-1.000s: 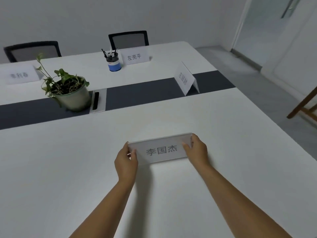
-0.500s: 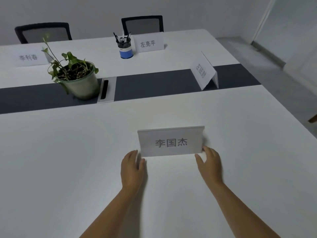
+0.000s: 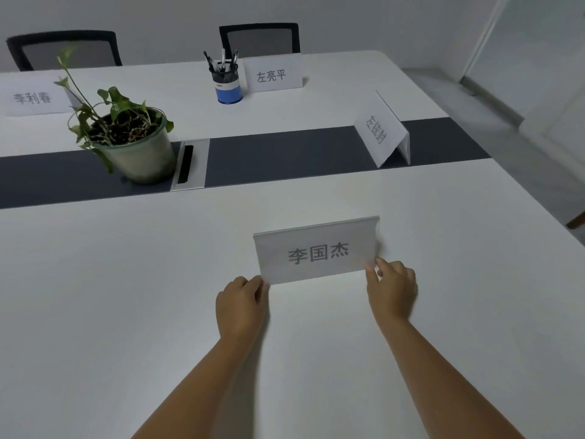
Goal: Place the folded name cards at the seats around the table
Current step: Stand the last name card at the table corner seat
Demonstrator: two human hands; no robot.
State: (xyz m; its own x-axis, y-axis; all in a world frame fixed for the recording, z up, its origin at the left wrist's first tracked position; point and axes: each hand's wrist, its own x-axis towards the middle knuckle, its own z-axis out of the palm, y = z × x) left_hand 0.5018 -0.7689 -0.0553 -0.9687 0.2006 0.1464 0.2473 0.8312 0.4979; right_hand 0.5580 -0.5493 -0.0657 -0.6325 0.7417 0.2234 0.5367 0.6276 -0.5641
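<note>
A folded white name card [image 3: 316, 250] stands upright on the white table [image 3: 126, 296], its printed face towards me. My left hand [image 3: 242, 307] has its fingertips pinched at the card's lower left corner. My right hand [image 3: 391, 289] pinches the lower right corner. Three other name cards stand on the table: one at the far side [image 3: 273, 76] in front of a chair, one at the far left [image 3: 31, 98], and one at the right end [image 3: 380, 134] on the dark strip.
A potted plant [image 3: 133, 144] and a cable hatch [image 3: 190, 164] sit on the dark centre strip [image 3: 285, 156]. A blue pen holder [image 3: 228, 83] stands beside the far card. Two black chairs [image 3: 63, 49] [image 3: 259, 38] line the far edge. The table's right edge drops to grey floor.
A second ago both hands held the card's ends and set it down. They then let go and drew back, and now the fingertips are on its lower corners. The camera view has shifted left.
</note>
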